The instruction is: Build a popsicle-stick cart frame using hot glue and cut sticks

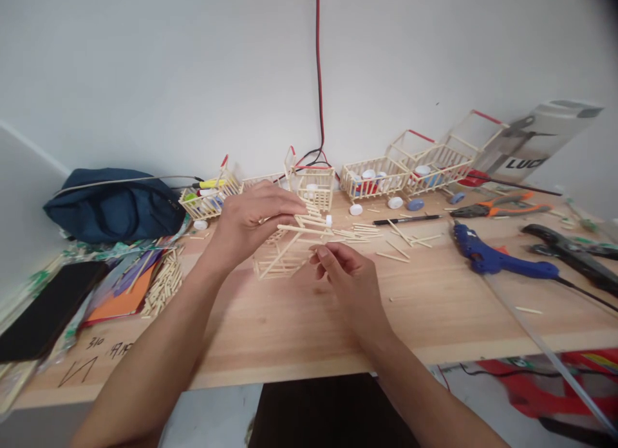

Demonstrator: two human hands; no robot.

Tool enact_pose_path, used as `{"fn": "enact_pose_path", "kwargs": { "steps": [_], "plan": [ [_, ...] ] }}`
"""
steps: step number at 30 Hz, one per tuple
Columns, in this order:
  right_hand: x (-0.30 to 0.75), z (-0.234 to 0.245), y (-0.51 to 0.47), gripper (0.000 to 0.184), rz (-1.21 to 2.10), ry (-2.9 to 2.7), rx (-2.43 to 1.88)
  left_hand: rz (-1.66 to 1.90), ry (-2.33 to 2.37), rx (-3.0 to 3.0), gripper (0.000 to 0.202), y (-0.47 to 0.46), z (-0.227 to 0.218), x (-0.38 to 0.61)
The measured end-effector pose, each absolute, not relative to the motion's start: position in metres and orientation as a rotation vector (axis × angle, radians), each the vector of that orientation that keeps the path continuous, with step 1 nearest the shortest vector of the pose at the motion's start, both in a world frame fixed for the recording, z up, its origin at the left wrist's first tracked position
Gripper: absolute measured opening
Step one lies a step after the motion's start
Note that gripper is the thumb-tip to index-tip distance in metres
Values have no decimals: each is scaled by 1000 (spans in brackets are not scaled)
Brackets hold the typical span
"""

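A small cart frame made of thin wooden sticks [284,262] stands on the wooden table in front of me, partly hidden by my hands. My left hand [258,217] reaches over it from the left, thumb and fingers closed on its upper sticks. At its right side is my right hand [345,268], with thumb and forefinger pinched together by the frame's edge. Whatever lies between those fingertips is too small to make out. Behind the frame, loose cut sticks [360,232] are scattered on the wood.
Finished stick carts [374,177] with bottle-cap wheels line the wall. To the right lie a blue glue gun [502,258], orange-handled pliers [502,206] and black cutters [574,252]. On the left are a blue bag [113,203], a phone [53,306] and a stick pile [164,284].
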State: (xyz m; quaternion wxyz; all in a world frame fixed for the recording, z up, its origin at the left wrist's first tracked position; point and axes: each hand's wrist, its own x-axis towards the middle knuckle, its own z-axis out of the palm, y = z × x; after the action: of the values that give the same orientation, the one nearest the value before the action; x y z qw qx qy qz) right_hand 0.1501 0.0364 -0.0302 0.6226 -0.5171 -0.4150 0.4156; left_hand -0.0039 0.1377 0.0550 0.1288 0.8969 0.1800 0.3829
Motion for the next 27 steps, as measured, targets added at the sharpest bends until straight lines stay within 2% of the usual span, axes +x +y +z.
{"fn": "enact_pose_path", "kwargs": {
  "steps": [15, 27],
  "plan": [
    [141, -30, 28, 18, 874, -1102, -1144, 1469, 451, 2642, 17, 113, 36, -26],
    [140, -37, 34, 21, 926, -1180, -1175, 1506, 551, 2627, 19, 109, 24, -36]
  ]
}}
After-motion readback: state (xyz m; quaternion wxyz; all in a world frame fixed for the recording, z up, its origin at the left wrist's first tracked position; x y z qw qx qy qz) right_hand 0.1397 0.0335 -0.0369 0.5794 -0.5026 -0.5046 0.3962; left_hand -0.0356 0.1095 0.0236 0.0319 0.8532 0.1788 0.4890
